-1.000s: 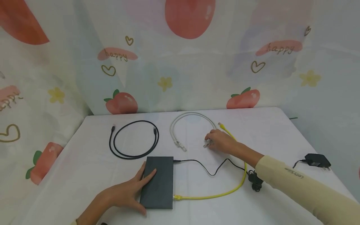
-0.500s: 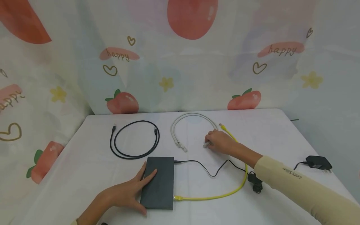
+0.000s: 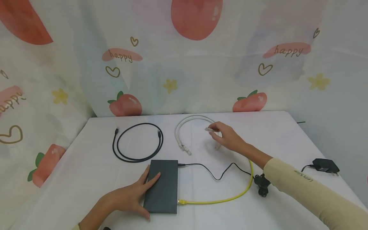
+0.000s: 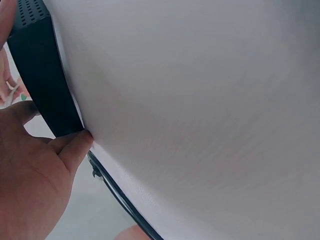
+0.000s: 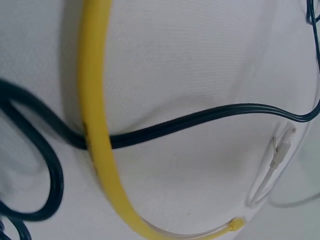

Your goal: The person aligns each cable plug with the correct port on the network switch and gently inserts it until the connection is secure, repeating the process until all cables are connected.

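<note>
In the head view, my left hand (image 3: 130, 193) rests spread on the left edge of a flat dark box (image 3: 165, 188) with ports. Perforations show on the box's side (image 4: 31, 14) in the left wrist view. My right hand (image 3: 227, 135) pinches one plug end of a whitish Ethernet cable (image 3: 179, 126), raised off the table. Its other plug (image 3: 185, 149) lies to the left. A yellow Ethernet cable (image 3: 221, 202) and a thin black power cord (image 3: 212, 175) run into the box's right side. The right hand hides the yellow cable's far end; its plug (image 5: 235, 223) shows in the right wrist view.
A coiled black cable (image 3: 138, 159) lies behind the box to the left. A bundled stretch of cord (image 3: 262, 185) sits under the right forearm. A black power adapter (image 3: 325, 165) lies near the white table's (image 3: 201, 220) right edge, and a printed curtain hangs behind.
My right hand has risen and moved slightly away from me, lifting the white cable's plug from the table. The left hand and the box have stayed still.
</note>
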Demonstrator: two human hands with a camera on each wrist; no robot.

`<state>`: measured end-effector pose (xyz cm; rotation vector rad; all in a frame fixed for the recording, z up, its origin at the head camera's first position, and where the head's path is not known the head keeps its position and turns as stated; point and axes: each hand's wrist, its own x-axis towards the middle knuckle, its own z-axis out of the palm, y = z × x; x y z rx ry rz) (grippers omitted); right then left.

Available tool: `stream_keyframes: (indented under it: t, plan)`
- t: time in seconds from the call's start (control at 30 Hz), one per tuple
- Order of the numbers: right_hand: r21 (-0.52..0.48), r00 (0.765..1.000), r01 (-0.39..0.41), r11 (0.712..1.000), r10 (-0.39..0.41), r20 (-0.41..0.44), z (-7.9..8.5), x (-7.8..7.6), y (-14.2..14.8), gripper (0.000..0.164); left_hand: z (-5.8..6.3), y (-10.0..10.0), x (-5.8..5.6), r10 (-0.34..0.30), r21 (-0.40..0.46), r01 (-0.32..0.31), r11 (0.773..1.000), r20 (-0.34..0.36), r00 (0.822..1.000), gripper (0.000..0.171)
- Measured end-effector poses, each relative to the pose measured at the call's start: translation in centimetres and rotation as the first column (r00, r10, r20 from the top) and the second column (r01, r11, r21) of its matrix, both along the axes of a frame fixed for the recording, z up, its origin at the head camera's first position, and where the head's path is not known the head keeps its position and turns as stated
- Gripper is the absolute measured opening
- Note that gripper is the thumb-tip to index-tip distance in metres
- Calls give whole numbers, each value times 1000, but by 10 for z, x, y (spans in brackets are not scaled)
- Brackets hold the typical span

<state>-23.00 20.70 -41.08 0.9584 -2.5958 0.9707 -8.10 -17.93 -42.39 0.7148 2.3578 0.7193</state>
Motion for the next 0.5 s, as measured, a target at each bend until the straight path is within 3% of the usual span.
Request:
stream_keyframes:
  t: [0.1, 0.2, 0.33, 0.5]
  plan:
    - [-126, 994, -15, 992, 1, -109, 1, -2, 2, 22, -1, 0, 0, -1, 0, 1, 1000, 0, 1000, 122]
    - [-239, 971, -4, 971, -53, -232, 6, -3, 2, 24, -1, -1, 0, -5, 3, 5, 1000, -9, 1000, 122]
    - [-361, 923, 20, 932, -156, -352, 12, -5, 0, 31, -2, -1, 0, -5, 9, 5, 1000, -17, 1000, 123]
    - [-485, 842, 65, 872, -308, -442, 20, -6, -3, 35, -2, -1, 0, -1, 14, 1, 1000, -5, 1000, 123]
